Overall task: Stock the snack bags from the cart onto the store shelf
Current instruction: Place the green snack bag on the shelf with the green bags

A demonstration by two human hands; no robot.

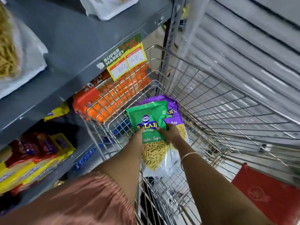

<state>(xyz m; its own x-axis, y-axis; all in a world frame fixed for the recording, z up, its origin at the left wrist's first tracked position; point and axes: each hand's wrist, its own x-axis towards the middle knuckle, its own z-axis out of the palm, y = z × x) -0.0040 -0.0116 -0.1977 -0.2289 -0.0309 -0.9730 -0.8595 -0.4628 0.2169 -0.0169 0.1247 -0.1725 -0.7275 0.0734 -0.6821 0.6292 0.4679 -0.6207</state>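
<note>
A green snack bag (148, 117) of sev lies in the wire cart (211, 101), on top of a purple snack bag (176, 114). Both my hands reach down into the cart. My left hand (139, 133) grips the green bag's left side over its label. My right hand (170, 133) holds the same bag at its right edge, with the purple bag just beneath. The grey store shelf (68, 51) runs along the left of the cart.
A price tag (125, 57) hangs from the shelf edge. Orange cookie packs (113, 98) sit on the shelf behind the cart's wire side, with yellow and red packs (40, 153) lower left. A metal shutter (251, 54) is on the right, the cart's red seat flap (267, 192) at lower right.
</note>
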